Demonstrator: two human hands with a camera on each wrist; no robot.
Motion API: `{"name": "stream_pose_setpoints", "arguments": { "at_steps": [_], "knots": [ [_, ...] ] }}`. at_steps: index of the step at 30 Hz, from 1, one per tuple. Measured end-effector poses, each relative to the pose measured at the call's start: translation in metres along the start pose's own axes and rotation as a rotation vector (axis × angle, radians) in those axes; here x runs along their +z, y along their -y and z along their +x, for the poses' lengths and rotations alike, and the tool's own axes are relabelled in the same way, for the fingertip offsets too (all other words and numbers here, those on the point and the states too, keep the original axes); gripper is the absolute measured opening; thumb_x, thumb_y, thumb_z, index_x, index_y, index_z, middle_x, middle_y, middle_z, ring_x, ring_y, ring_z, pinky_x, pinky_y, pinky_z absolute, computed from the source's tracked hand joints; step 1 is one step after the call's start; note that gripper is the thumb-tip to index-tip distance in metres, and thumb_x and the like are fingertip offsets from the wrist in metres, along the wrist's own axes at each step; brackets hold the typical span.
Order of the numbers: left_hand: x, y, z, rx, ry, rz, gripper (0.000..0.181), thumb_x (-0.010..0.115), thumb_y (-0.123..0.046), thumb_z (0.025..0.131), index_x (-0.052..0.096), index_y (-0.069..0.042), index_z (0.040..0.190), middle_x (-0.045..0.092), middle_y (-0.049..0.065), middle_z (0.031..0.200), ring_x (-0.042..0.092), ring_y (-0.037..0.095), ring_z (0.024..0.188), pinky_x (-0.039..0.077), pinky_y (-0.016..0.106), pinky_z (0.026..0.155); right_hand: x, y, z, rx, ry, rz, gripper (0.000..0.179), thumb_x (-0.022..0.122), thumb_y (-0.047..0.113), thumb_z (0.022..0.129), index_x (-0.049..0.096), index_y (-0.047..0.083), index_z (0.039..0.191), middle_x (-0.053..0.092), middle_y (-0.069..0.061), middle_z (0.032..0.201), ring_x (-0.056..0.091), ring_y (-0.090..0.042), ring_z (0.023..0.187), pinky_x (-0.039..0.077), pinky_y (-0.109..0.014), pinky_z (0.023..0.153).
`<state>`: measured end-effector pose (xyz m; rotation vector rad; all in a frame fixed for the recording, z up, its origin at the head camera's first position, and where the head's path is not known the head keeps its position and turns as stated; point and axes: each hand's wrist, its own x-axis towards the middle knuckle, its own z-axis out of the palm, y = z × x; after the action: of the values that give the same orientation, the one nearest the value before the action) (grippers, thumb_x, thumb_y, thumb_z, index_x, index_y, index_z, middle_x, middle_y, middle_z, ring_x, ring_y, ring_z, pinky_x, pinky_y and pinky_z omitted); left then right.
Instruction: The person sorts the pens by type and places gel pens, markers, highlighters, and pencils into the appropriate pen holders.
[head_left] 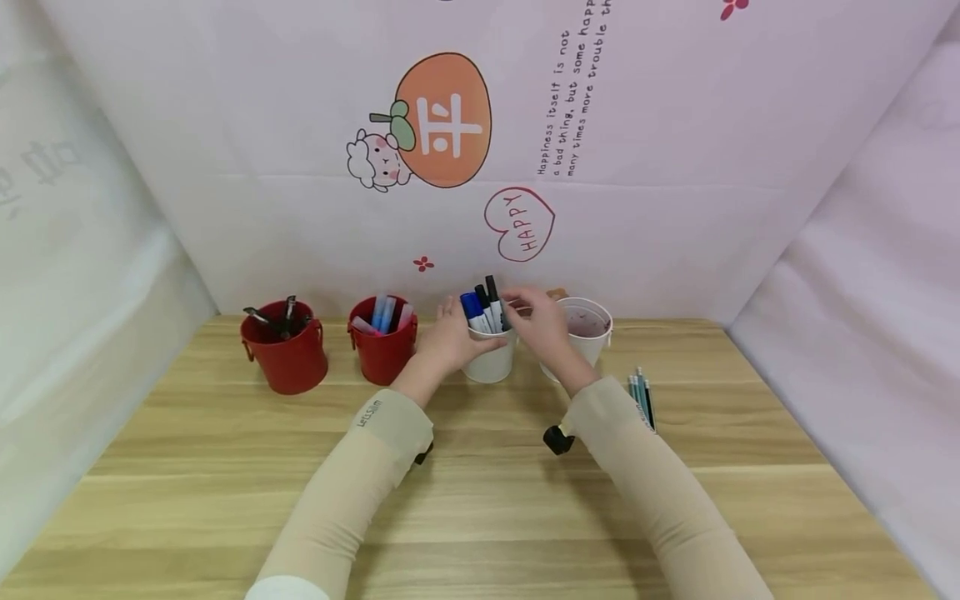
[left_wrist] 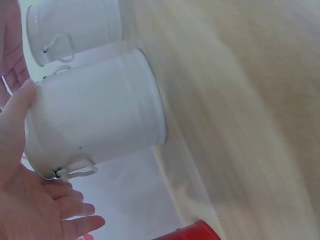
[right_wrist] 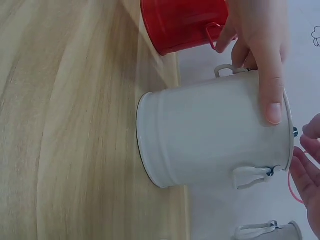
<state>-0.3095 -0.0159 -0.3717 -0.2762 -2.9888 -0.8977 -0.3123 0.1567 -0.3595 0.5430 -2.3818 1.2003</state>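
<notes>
In the head view, my left hand (head_left: 444,340) holds a small white metal bucket (head_left: 491,363) by its upper part. The thumb lies across the near wall, and the other fingers stand at the left side by a handle loop. Blue-capped and black-capped markers (head_left: 480,310) stand in this bucket. My right hand (head_left: 542,323) is at its right rim, fingertips beside a dark marker end (right_wrist: 295,131) that shows just above the rim. In the right wrist view, the right thumb and fingers (right_wrist: 301,167) are loosely bent and apart.
A second white bucket (head_left: 581,354) stands to the right, with several pencils (head_left: 641,396) lying beyond it. On the left are a red bucket with coloured pens (head_left: 384,358) and a red bucket with dark brushes (head_left: 291,367). Behind rises a printed white backdrop (head_left: 637,242).
</notes>
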Motion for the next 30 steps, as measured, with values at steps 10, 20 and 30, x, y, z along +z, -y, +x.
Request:
{"name": "stream_pose_setpoints", "arguments": {
  "at_steps": [10,20,30],
  "knots": [
    [-0.016,-0.003,-0.004,-0.003,0.019,-0.095,0.109,0.073,-0.062,0.086,0.022,0.002,0.157,0.038,0.022,0.152,0.050,0.038,0.128,0.051,0.051,0.102,-0.008,0.004,-0.002,-0.032,0.064,0.015,0.026,0.063,-0.005,0.096,0.069,-0.007,0.121,0.068,-0.022,0.122,0.067,-0.036,0.110,0.056,-0.045,0.095],
    [-0.031,-0.009,-0.012,0.099,-0.103,0.046,0.072,0.069,-0.050,0.095,0.049,-0.006,0.149,0.060,0.017,0.141,0.062,0.035,0.120,0.056,0.050,0.095,-0.029,0.013,-0.007,-0.066,0.146,-0.073,0.027,0.065,-0.001,0.098,0.069,-0.004,0.124,0.069,-0.019,0.123,0.067,-0.034,0.109,0.055,-0.048,0.094],
    [-0.035,-0.028,-0.022,0.241,-0.220,0.123,0.050,0.063,-0.043,0.101,0.065,-0.009,0.138,0.068,0.012,0.132,0.067,0.030,0.112,0.058,0.044,0.091,-0.058,0.018,-0.015,-0.088,0.077,-0.082,0.025,0.065,0.000,0.098,0.069,-0.004,0.122,0.071,-0.020,0.118,0.068,-0.033,0.105,0.057,-0.047,0.090]
  ]
}}
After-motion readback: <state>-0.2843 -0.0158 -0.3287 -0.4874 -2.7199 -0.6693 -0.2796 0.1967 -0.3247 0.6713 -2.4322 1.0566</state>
